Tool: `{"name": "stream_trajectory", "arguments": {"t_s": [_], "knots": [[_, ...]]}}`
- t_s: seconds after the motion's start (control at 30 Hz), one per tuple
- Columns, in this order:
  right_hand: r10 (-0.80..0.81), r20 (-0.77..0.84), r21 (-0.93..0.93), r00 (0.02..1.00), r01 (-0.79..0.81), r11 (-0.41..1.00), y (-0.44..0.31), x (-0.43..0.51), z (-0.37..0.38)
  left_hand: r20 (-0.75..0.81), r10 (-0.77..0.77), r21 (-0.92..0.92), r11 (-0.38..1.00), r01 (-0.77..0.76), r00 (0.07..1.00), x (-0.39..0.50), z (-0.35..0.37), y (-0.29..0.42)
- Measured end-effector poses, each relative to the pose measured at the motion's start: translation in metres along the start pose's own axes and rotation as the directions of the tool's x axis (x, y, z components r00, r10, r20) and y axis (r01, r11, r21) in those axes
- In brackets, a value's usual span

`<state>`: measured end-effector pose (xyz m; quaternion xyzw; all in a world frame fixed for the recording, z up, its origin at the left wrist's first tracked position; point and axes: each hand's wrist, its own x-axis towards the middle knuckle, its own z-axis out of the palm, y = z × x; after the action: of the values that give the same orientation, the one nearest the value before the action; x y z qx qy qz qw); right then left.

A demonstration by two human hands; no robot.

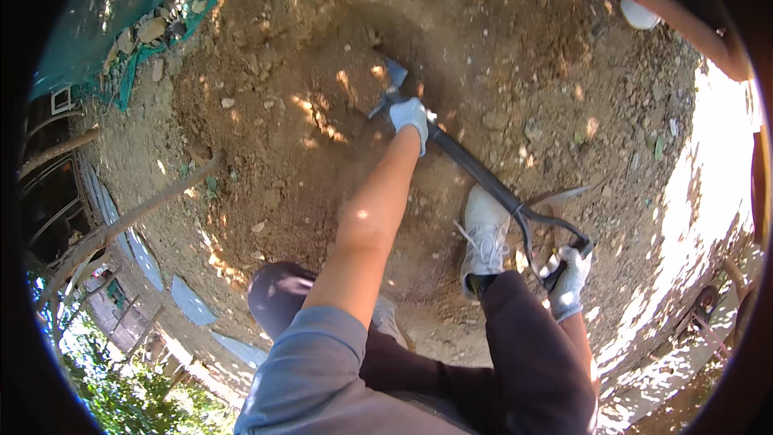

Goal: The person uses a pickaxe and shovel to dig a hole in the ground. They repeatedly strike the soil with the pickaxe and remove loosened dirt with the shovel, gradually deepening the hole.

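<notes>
A shovel with a black shaft (474, 163) slants across the bare soil in front of me. Low on that shaft, close to the metal blade (395, 74), my left hand (409, 118) grips it in a pale work glove. My right hand (569, 281), gloved too, is closed around the grip of the D-shaped handle (552, 220), beside my right knee. The blade lies in a shallow dug hollow of loose brown soil (356, 93); part of its edge is hidden by dirt.
My white shoe (486, 223) stands beside the shaft. Another person's arm (682, 21) reaches in at upper right. Stones (151, 30) lie on green netting (130, 66) at upper left. A long branch (139, 214) leans at left, near flat grey slabs (190, 302).
</notes>
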<state>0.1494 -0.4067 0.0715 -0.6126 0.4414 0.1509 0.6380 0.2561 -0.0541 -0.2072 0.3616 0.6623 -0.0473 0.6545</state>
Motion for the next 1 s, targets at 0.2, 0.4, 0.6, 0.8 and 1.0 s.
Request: {"name": "stream_trajectory", "arguments": {"t_s": [0.2,0.4,0.6,0.8,1.0], "knots": [[-0.039,0.033,0.074,0.999,0.037,0.997,-0.002,0.014,-0.023,-0.048,0.117,-0.161,0.979,-0.123,0.992,-0.018,0.002,0.002],[-0.08,0.078,0.086,0.994,0.073,0.994,0.012,0.031,-0.057,-0.132,0.15,-0.114,0.98,-0.165,0.98,-0.039,-0.003,-0.009],[0.027,0.176,0.195,0.984,-0.062,0.979,0.034,0.028,-0.067,-0.09,0.316,-0.116,0.939,-0.325,0.945,-0.078,-0.014,0.03],[0.103,0.234,0.405,0.967,-0.194,0.894,0.056,0.037,-0.061,0.065,0.476,-0.049,0.88,-0.473,0.877,-0.143,0.014,0.099],[0.228,0.373,0.464,0.899,-0.394,0.794,0.07,0.046,-0.069,0.254,0.623,0.394,0.632,-0.667,0.74,-0.207,0.081,0.118]]}}
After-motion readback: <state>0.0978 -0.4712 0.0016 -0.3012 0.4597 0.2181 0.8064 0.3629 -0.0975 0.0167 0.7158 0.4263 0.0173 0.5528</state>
